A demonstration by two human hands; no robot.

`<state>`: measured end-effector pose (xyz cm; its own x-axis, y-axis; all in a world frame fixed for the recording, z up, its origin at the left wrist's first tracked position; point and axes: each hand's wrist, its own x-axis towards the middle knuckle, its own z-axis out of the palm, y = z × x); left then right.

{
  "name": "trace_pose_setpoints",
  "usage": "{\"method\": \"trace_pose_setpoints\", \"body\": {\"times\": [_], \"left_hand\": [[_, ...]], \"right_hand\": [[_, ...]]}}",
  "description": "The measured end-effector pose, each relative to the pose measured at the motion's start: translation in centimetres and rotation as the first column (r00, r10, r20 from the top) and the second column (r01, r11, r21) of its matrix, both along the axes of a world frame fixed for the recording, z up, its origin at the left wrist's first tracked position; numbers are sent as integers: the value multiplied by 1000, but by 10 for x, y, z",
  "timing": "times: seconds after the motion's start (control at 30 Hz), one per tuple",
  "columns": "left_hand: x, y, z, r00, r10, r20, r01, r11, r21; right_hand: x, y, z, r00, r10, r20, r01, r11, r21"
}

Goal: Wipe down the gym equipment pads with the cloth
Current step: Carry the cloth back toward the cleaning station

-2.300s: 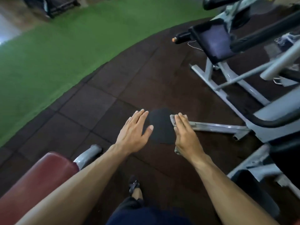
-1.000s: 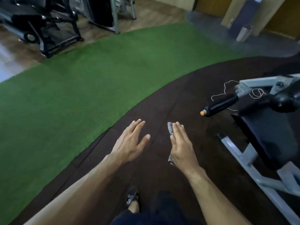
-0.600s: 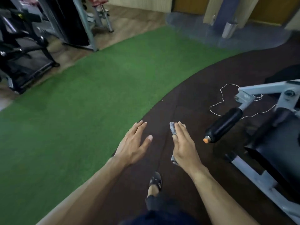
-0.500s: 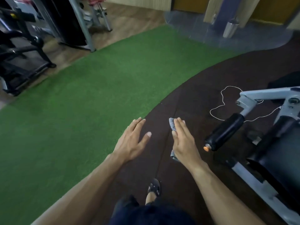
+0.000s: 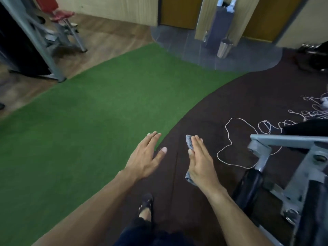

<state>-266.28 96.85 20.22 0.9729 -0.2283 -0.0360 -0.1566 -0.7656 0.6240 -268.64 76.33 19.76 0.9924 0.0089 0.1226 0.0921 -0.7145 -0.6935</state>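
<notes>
Since 0.5 s ago we've turned; black roller pad (image 5: 248, 187) now lower right. Our right hand (image 5: 200, 162) grips grey cloth (image 5: 189, 142), centre frame; left hand (image 5: 145, 157) splayed, w/ nothing held. No writing legible.

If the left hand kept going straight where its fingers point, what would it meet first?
Probably nothing close: the left hand points up-right over the green turf, empty on that line up to the grey tiled patch. Depth is unclear.
</notes>
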Motion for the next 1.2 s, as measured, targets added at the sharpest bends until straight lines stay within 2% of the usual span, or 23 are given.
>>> {"method": "trace_pose_setpoints", "body": {"times": [0.17, 0.3, 0.4, 0.57, 0.83, 1.03, 1.2], "left_hand": [[143, -31, 16, 991, -130, 3, 130, 991, 16], [250, -71, 6, 978, -207, -24, 208, 976, 56], [334, -106, -5, 973, -227, -43, 229, 971, 62], [468, -167, 3, 973, -220, -70, 224, 973, 58], [664, -245, 19, 978, -206, -25, 207, 977, 43], [822, -306, 3, 959, -282, -15, 282, 959, 19], [955, -354, 13, 927, -373, -28, 374, 927, 35]], "right_hand": [[116, -24, 12, 993, -119, -6, 119, 992, 33], [217, -54, 3, 983, -184, -22, 185, 982, 48], [298, -86, -9, 982, -189, 13, 188, 981, 54], [432, -145, -3, 989, -144, -19, 145, 987, 62], [633, -230, 15, 985, -175, 6, 175, 984, 15], [779, -282, 4, 972, -235, 20, 236, 972, -17], [891, -325, 9, 951, -307, 22, 308, 950, -47]]}}
